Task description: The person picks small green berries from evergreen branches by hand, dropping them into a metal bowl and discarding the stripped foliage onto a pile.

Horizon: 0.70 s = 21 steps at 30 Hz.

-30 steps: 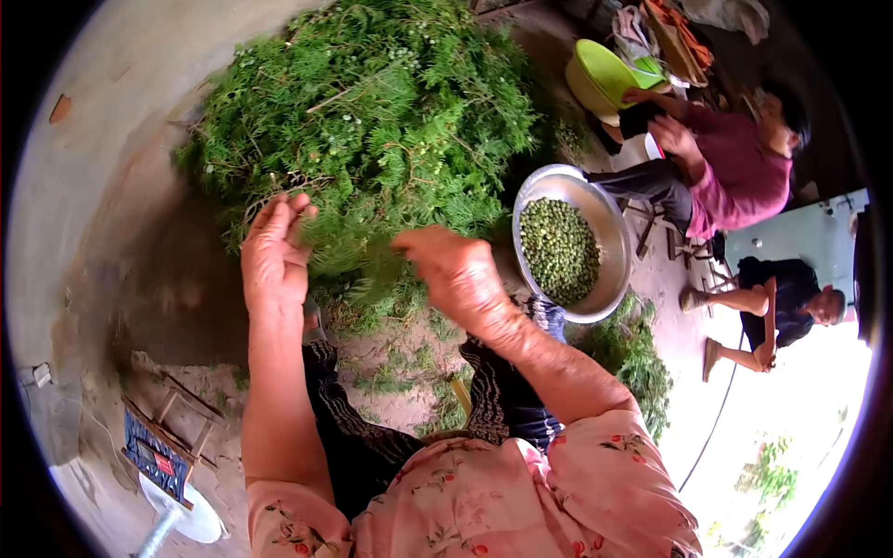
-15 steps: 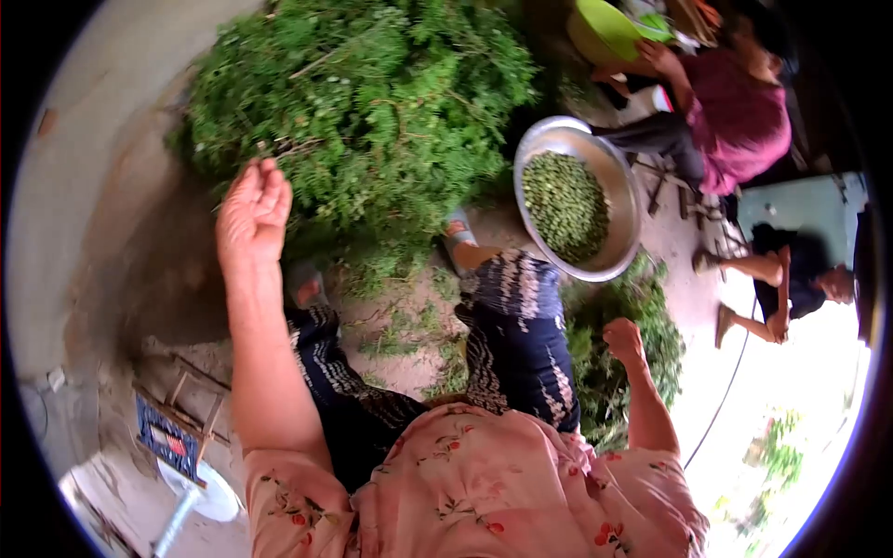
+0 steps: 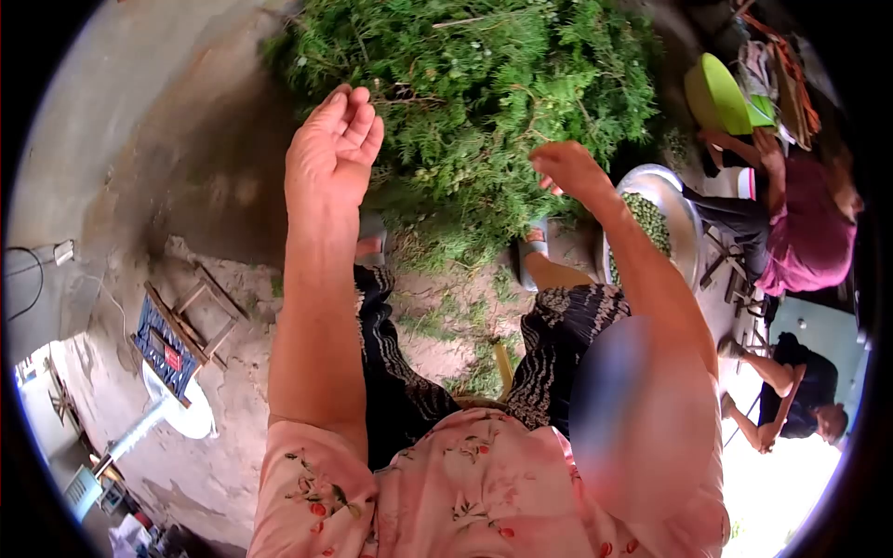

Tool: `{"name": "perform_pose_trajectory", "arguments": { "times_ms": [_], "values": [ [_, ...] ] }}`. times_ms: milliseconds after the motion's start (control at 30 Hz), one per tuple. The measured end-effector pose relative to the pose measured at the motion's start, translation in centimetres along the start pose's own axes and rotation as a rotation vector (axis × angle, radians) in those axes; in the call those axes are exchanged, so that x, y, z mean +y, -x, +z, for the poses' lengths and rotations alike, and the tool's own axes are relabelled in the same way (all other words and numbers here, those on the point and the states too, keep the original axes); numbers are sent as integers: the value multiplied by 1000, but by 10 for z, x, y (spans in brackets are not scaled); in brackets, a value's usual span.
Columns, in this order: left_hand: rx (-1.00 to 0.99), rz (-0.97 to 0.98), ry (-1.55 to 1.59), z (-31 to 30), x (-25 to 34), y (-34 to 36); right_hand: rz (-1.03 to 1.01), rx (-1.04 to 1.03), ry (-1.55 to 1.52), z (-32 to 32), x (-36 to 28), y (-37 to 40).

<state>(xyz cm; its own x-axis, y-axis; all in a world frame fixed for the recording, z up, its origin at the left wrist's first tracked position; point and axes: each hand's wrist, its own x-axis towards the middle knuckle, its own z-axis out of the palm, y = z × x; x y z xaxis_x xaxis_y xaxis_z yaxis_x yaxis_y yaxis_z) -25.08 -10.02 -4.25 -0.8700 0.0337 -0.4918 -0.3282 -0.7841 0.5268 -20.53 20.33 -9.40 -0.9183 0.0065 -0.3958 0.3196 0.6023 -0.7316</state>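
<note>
My left hand is palm up at the left edge of a big heap of green feathery branches. Its fingers are curled together, and the bare end of a thin twig meets the fingertips. My right hand hangs at the near right side of the heap. Its fingers are loosely bent and apart, and I see nothing held in them. A metal basin stands behind my right forearm, which partly hides it. Small round green cones lie in it.
A person in a purple top sits at the right beside a lime-green basin. Another person in dark clothes sits farther off. A small folding stool and a white fan stand at the left.
My right hand has swung up and left from beside the metal basin to the branch heap, its fist loosening. The view has shifted left, while my left hand stays by the same twig.
</note>
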Motion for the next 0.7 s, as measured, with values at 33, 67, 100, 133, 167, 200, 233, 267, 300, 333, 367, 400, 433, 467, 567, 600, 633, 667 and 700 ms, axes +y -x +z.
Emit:
{"name": "perform_pose_trajectory", "arguments": {
  "times_ms": [33, 67, 100, 133, 167, 200, 233, 267, 300, 333, 367, 400, 433, 467, 567, 600, 633, 667, 700],
  "values": [
    [-8, 18, 22, 1, 4, -1, 0, -64, 55, 7, -13, -19],
    [27, 23, 12, 3, 8, 1, -6, -66, 5, 18, -23, -33],
    [32, 39, 18, 3, 12, 1, -13, -65, -43, 28, -33, -47],
    [49, 44, 37, 1, 15, 1, -22, -74, -39, 38, -42, -59],
    [67, 43, 55, -1, 17, 2, -39, -54, -95, 49, -48, -68],
    [74, 47, 58, -3, 20, 2, -58, -32, -152, 59, -53, -77],
    [76, 56, 61, -4, 23, 1, -28, -20, -160, 70, -54, -87],
    [96, 55, 80, -5, 26, 1, -35, 30, -124, 83, -48, -97],
    [115, 53, 99, -6, 28, 0, -42, 80, -88, 95, -38, -110],
    [114, 60, 103, -7, 31, 0, -26, 92, -31, 102, -38, -120],
    [123, 53, 113, -7, 32, 0, -29, 93, -28, 106, -35, -125],
    [132, 42, 123, -8, 32, 0, 62, 91, -262, 111, -43, -119],
    [129, 40, 126, -7, 32, 0, 152, 87, -497, 116, -50, -118],
    [131, 30, 140, -6, 33, 1, 225, 27, -585, 123, -48, -123],
    [119, 25, 145, -9, 34, 0, 287, 163, -610, 153, -48, -128],
    [113, 30, 137, -11, 34, -1, 266, 130, -562, 153, -51, -128],
    [113, 28, 138, -11, 34, -1, 268, 131, -561, 151, -54, -126],
    [95, 22, 148, -12, 35, 0, 293, 143, -600, 151, -56, -125],
    [81, 19, 159, -13, 36, 1, 318, 152, -639, 150, -60, -122]
  ]
}}
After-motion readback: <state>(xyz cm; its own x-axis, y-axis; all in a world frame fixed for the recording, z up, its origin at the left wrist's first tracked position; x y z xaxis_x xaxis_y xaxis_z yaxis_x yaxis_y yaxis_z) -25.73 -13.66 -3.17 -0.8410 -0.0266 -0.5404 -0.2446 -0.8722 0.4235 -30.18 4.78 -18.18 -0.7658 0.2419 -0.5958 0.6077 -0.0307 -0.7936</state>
